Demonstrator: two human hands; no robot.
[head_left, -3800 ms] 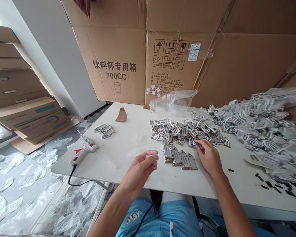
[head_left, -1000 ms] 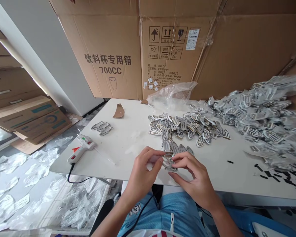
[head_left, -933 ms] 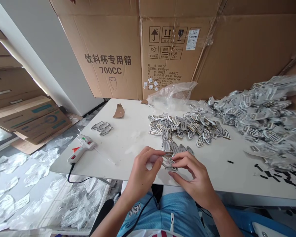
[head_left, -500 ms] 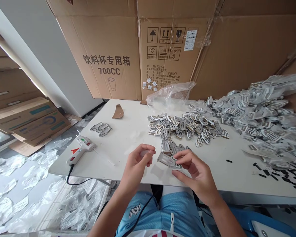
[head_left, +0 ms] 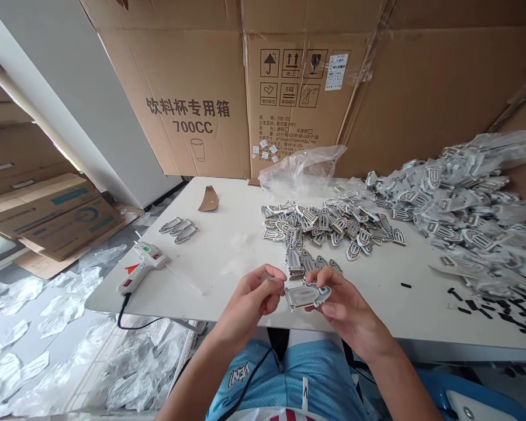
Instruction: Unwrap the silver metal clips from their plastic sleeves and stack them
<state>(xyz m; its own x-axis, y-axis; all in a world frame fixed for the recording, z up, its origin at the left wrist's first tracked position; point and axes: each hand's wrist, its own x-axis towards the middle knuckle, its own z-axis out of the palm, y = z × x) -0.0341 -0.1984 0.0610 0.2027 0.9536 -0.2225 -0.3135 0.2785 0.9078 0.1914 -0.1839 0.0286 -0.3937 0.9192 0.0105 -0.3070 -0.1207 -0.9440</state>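
Note:
My right hand (head_left: pixel 348 307) pinches a flat grey-and-white arch-shaped piece (head_left: pixel 304 296) by its pointed end, raised above the table's near edge. Close to the other end of that piece is my left hand (head_left: pixel 258 295), its thumb and fingers pressed together. Something pale shows at those fingertips, too small to make out. Just beyond both hands lie several similar pieces in short stacks (head_left: pixel 294 261). Behind them spreads a loose heap of the same arch-shaped pieces (head_left: pixel 322 221).
A glue gun (head_left: pixel 141 266) lies at the table's left, near a few arch frames (head_left: pixel 179 228) and a cardboard scrap (head_left: pixel 208 199). Bagged pieces (head_left: pixel 447 199) are heaped at right, above scattered black strips (head_left: pixel 508 316). Large cartons (head_left: pixel 193 70) stand behind the table.
My right hand has lifted the arch-shaped piece off the stacks and brought it nearer to me. The left hand has moved right, up to the piece's flat end.

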